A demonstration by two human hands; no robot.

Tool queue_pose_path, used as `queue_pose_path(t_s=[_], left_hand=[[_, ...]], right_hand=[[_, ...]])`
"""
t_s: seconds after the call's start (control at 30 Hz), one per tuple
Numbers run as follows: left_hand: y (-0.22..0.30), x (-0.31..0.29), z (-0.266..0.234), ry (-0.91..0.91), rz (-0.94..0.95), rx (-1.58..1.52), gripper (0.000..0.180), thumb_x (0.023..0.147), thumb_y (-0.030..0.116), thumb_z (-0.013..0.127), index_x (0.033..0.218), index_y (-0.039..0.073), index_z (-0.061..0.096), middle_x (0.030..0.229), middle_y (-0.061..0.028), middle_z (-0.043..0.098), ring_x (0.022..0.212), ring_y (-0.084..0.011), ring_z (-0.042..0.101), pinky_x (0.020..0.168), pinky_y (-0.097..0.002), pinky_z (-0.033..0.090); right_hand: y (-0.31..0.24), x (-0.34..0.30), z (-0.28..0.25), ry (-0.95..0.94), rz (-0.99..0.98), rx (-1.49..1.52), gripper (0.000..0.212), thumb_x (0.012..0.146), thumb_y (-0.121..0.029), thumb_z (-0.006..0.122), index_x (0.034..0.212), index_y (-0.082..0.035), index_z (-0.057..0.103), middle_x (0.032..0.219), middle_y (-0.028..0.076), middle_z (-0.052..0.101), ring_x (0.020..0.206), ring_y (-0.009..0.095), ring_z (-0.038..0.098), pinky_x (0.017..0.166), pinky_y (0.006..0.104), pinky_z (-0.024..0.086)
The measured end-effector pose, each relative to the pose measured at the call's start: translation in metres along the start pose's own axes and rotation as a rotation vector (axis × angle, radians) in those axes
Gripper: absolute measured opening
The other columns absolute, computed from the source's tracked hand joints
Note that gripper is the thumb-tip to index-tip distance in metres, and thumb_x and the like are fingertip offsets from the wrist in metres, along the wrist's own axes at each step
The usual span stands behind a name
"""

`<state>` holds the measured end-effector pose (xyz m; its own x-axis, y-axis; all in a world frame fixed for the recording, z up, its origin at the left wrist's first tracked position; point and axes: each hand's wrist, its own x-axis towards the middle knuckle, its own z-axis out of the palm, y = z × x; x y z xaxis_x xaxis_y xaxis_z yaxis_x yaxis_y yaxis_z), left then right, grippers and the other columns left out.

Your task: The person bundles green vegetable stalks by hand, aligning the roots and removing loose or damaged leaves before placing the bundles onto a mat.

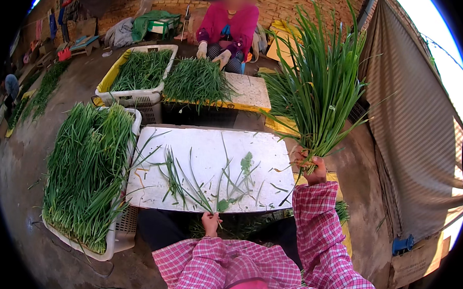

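Note:
My right hand [313, 168] is closed round the stem ends of a big bunch of garlic chives [321, 91], held upright beyond the right edge of the white board [216, 138]. The long leaves fan up and out. At the board's near edge, my left hand [211, 224] pinches a few thin green chive stalks [202, 199], which lie fanned over the board. Loose chive leaves [173, 175], cut bits and a small leafy weed [247, 163] are scattered on the board.
A white crate [136, 120] heaped with chives stands left of the board. Farther off are another chive-filled crate [168, 64] and a second board [252, 88] with a chive pile. A person [234, 26] in gloves works there. A brown striped sheet [403, 121] hangs at right.

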<state>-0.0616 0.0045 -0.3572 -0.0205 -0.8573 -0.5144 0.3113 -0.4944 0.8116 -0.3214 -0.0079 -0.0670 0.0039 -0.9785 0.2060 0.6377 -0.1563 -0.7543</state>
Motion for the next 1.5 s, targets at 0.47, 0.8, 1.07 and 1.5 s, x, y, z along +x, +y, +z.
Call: queue_pose_path(t_s=[0.47,0.8,1.07,1.5], left_hand=[[0.001,0.001,0.001,-0.047,0.042,0.081,0.014,0.075,0.004,0.058,0.08,-0.004,0.047,0.062,-0.0107,0.054,0.043,-0.0146,0.052,0.04,-0.0261,0.042],[-0.005,0.004,0.013,-0.23,0.247,0.532,0.026,0.077,0.016,0.058,0.086,-0.007,0.05,0.062,-0.012,0.058,0.054,-0.0178,0.059,0.048,-0.029,0.045],[0.014,-0.014,0.012,-0.179,0.329,0.744,0.038,0.079,0.023,0.054,0.103,-0.006,0.048,0.064,-0.0122,0.059,0.057,-0.021,0.059,0.054,-0.0303,0.046],[0.008,-0.02,0.01,-0.179,0.371,0.775,0.043,0.078,0.02,0.054,0.112,-0.001,0.04,0.065,-0.0122,0.058,0.061,-0.0286,0.056,0.057,-0.0378,0.043]], right_hand=[[0.006,-0.009,-0.018,-0.052,0.088,0.009,0.06,0.067,-0.013,0.06,0.117,0.004,0.032,0.1,0.011,0.045,0.075,0.015,0.042,0.064,0.0257,0.038],[0.033,-0.042,0.008,0.178,0.206,-0.222,0.035,0.066,-0.009,0.063,0.096,0.002,0.048,0.084,0.008,0.052,0.074,0.016,0.05,0.065,0.0266,0.041],[0.028,-0.028,0.027,0.418,-0.073,-0.861,0.028,0.066,-0.001,0.061,0.092,-0.002,0.051,0.081,0.003,0.053,0.072,0.011,0.05,0.064,0.0238,0.042],[-0.016,0.033,0.016,0.922,-0.954,-1.131,0.064,0.065,-0.004,0.065,0.117,0.002,0.028,0.109,0.014,0.036,0.1,0.022,0.04,0.088,0.0342,0.03]])
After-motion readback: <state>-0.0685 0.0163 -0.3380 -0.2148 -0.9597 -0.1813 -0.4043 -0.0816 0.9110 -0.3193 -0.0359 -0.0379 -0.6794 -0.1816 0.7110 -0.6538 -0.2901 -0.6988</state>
